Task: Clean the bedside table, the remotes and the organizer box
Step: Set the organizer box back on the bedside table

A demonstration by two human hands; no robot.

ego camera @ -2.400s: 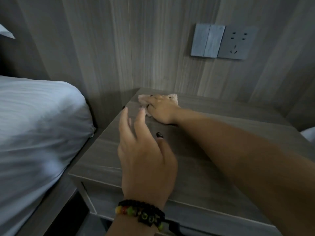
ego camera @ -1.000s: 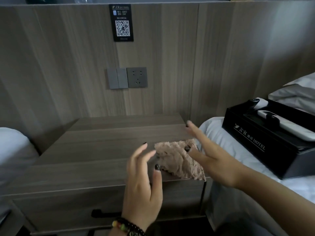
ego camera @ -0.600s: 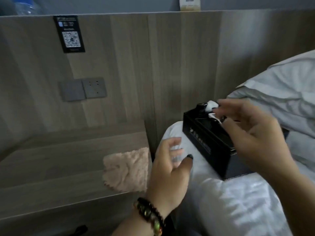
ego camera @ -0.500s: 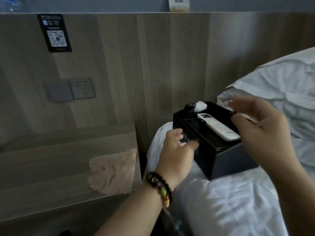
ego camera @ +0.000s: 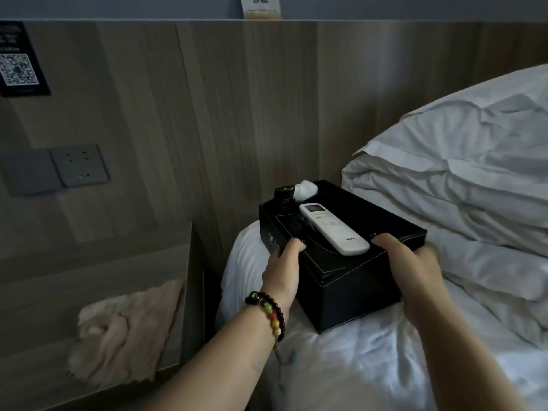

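Both-sided grip, left hand [ego camera: 281,269] and right hand [ego camera: 410,269] curled over organizer box [ego camera: 350,286] rims; lift level so white remote [ego camera: 333,228] stays put, carry toward bedside table [ego camera: 98,271].

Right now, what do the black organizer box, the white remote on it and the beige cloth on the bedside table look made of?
Black organizer box: probably faux leather over a stiff shell; matte, with pale stitching along its edges. Both hands grip it.
White remote: hard plastic, smooth, slightly glossy; small screen and printed buttons.
Beige cloth: soft fluffy pile, likely microfibre or terry; it lies crumpled.
Bedside table: wood-grain surface, laminate or veneer; can't tell which.
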